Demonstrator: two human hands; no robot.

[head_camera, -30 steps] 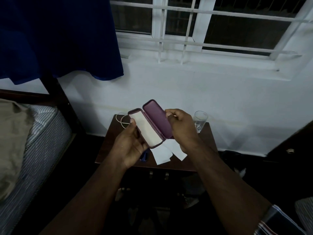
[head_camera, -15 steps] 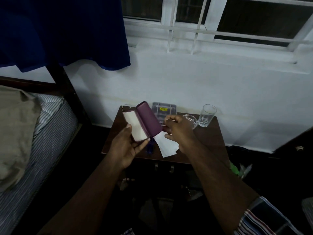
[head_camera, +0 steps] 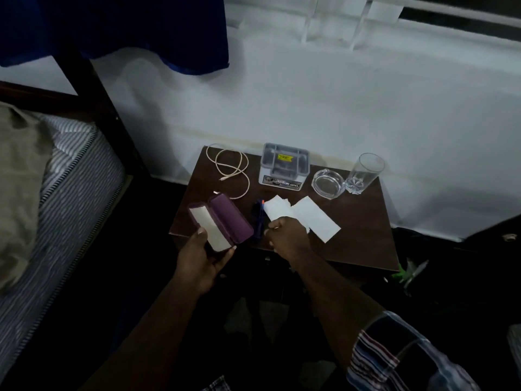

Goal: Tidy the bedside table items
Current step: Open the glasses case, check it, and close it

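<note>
cable (head_camera: 231, 170), organiser (head_camera: 283, 167), ashtray (head_camera: 328, 183), glass (head_camera: 363, 173)

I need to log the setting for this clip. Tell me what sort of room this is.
Most likely a bedroom. A bed with a striped mattress stands at the left, and a small dark bedside table sits against the wall under a window, with a cable and a drinking glass on it.

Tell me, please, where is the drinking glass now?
The drinking glass stands at the far right corner of the bedside table, close to the wall, just right of the glass ashtray.
</note>
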